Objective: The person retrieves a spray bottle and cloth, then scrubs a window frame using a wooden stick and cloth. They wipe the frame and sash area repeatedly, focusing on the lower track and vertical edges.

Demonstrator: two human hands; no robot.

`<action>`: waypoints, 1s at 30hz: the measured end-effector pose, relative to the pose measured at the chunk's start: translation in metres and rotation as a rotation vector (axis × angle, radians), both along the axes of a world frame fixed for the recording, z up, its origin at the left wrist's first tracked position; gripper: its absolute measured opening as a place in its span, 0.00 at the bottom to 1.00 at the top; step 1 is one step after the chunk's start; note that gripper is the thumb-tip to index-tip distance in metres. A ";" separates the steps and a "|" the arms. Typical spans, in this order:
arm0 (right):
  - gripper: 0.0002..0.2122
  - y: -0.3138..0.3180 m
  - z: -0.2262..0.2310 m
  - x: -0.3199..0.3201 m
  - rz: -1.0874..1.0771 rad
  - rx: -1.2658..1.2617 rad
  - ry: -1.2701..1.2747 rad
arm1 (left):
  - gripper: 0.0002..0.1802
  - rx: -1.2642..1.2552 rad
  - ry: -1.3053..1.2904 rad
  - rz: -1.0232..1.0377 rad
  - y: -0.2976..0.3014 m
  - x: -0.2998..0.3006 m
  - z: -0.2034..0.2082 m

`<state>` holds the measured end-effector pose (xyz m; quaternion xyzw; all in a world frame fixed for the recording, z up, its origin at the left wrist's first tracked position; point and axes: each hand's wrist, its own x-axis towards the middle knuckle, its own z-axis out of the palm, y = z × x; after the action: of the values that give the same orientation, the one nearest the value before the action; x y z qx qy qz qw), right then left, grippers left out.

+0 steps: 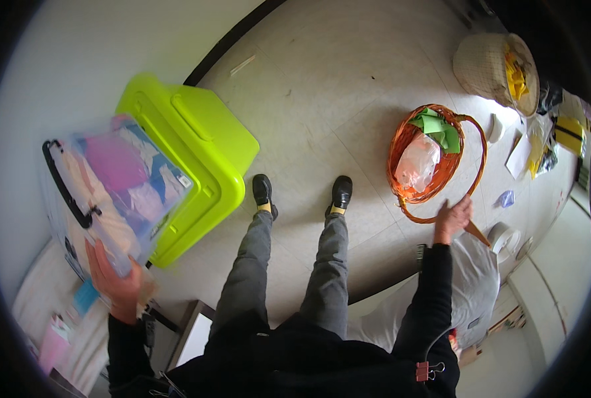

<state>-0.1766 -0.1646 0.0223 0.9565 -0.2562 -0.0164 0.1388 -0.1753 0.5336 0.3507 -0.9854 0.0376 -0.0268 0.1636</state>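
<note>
My left hand (pixel 115 282) holds the near side of a clear plastic case (pixel 163 162) with a black handle, its fingers and thumb against the wall. Folded pink, peach and blue cloths show through. The case overlaps the lid of a lime-green storage box (pixel 232 136); whether it rests there I cannot tell. On the right, my right hand (pixel 453 219) is closed round the hoop handle of an orange-brown wicker basket (pixel 393 149). Inside lie a pinkish-white plastic bag (pixel 418 162) and a piece of green material (pixel 434 127).
A woven bin (pixel 474 66) with yellow material stands at the far right. Near it lie a white sheet (pixel 519 156), a small bluish plastic piece (pixel 505 199) and a white roll (pixel 504 240). Grey cloth (pixel 471 282) is beside my right arm. A pink packet (pixel 55 341) lies at lower left.
</note>
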 end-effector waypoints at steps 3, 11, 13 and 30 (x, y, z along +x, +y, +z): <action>0.42 -0.086 -0.009 -0.001 -0.368 0.088 0.108 | 0.37 -0.001 -0.011 0.030 0.000 -0.001 -0.003; 0.09 -0.110 -0.062 -0.008 -0.790 1.313 -0.205 | 0.39 -0.018 -0.046 0.049 -0.005 -0.001 -0.004; 0.07 -0.092 -0.056 -0.002 -0.743 1.325 -0.264 | 0.38 -0.009 -0.064 0.011 -0.008 0.000 -0.004; 0.10 0.159 0.009 0.011 -0.730 1.674 -0.510 | 0.40 -0.024 -0.174 -0.013 -0.014 0.005 -0.002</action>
<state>-0.1655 -0.0056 0.0312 0.5811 -0.4670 -0.0279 -0.6660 -0.1702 0.5198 0.3488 -0.9810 0.0293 -0.1137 0.1545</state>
